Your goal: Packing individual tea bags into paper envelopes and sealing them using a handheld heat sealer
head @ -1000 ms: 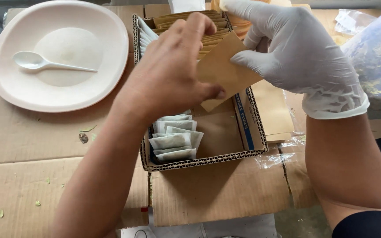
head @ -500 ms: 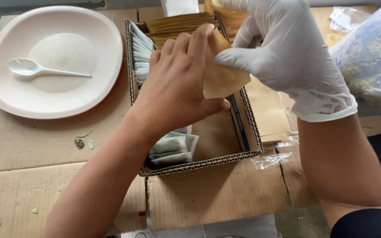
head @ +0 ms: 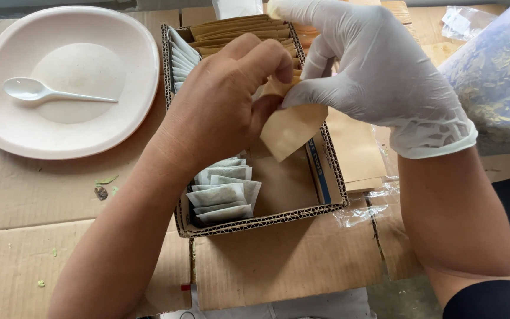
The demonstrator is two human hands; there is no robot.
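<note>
Small tan paper envelope [head: 290, 127], held over the middle of an open corrugated cardboard box [head: 267, 221], lower corner hanging free above the box floor. Pinched at its upper edge from both sides: bare left hand [head: 219, 112] curled over it from the left, fingertips [head: 267, 59] bent down onto the top of the paper, thumb against its left edge; right hand [head: 373, 71] in a white glove closed on the same upper edge from the right, thumb and forefinger pressed together on the paper. Both hands touching each other at the envelope, fingers narrow and gripping, none spread.

Below, in the near-left part of the box, a stack of pale filled sachets [head: 222, 195] lying flat and overlapping. Along the far-left wall, more white sachets [head: 179, 59] standing on edge. Across the far end, a row of tan envelopes [head: 234, 29] standing upright, packed close. Near-right part of the box floor bare.

Left of the box, just beside it, a pale oval plate [head: 7, 127] with a white plastic spoon [head: 45, 93] lying in its hollow, bowl to the left. At far right, a clear bag of dried leaves [head: 497, 77]. Everything resting on flattened cardboard sheets [head: 30, 195], with a few leaf scraps [head: 104, 186] near the plate's lower edge.
</note>
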